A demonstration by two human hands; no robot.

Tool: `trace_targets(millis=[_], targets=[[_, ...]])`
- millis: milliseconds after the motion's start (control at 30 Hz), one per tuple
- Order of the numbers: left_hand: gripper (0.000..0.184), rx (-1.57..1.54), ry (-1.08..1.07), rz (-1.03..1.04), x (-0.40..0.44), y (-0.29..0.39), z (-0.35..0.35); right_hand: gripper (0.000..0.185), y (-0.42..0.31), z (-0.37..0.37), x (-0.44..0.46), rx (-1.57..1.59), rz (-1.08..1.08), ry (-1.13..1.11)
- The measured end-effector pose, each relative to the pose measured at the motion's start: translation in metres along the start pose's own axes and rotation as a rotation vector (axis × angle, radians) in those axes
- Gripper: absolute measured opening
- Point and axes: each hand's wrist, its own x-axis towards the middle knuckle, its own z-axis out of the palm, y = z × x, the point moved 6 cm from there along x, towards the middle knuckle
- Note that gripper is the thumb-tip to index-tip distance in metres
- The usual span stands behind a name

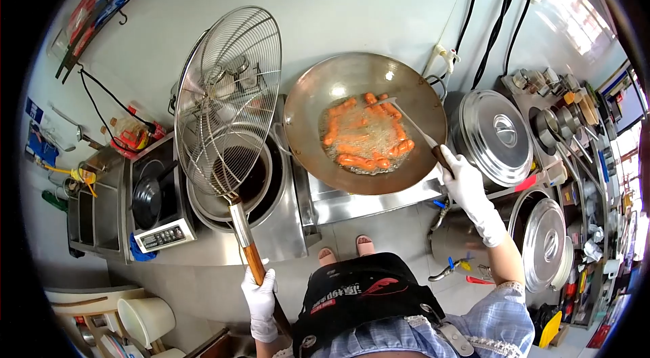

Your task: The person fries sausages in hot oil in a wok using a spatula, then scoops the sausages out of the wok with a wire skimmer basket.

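Note:
My left hand (pixel 260 297), in a white glove, is closed around the wooden handle of a large wire skimmer (pixel 230 100). The skimmer stands upright, its round mesh basket raised in front of a pot (pixel 196 205) of dark liquid. My right hand (pixel 466 185), also gloved, grips the wooden handle of a long metal cooking fork (pixel 414 125). The fork's thin tip is among the sausages (pixel 389 109) at the back of the wok (pixel 308 97). Several orange-red sausages lie in bubbling oil (pixel 359 138), mostly around its edge.
A lidded steel pot (pixel 497 134) stands right of the wok, with another lidded pot (pixel 542 243) nearer me. On the left are a small black pan (pixel 147 202) on an induction cooker (pixel 162 236) and a sink (pixel 108 209). Shelves (pixel 582 222) line the right side.

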Motion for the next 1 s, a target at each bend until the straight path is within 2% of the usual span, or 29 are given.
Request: trace_targets(millis=[133, 267, 433, 867, 1000], targets=[[0.024, -0.009, -0.014, -0.016, 0.005, 0.004, 0.014, 0.050, 0.006, -0.035, -0.022, 0.014, 0.009, -0.007], [0.023, 0.009, -0.023, -0.009, 0.006, 0.004, 0.018, 0.049, 0.001, -0.066, -0.042, -0.016, 0.055, -0.104], [0.024, 0.024, -0.021, -0.009, 0.004, 0.006, 0.017, 0.049, -0.004, -0.086, -0.068, -0.024, 0.010, -0.184], [0.026, 0.000, -0.027, 0.012, 0.002, 0.002, 0.017, 0.050, -0.012, -0.066, -0.081, -0.059, -0.033, -0.217], [0.026, 0.014, -0.016, 0.010, 0.002, -0.003, 0.013, 0.051, -0.011, -0.036, -0.076, -0.071, -0.007, -0.261]])
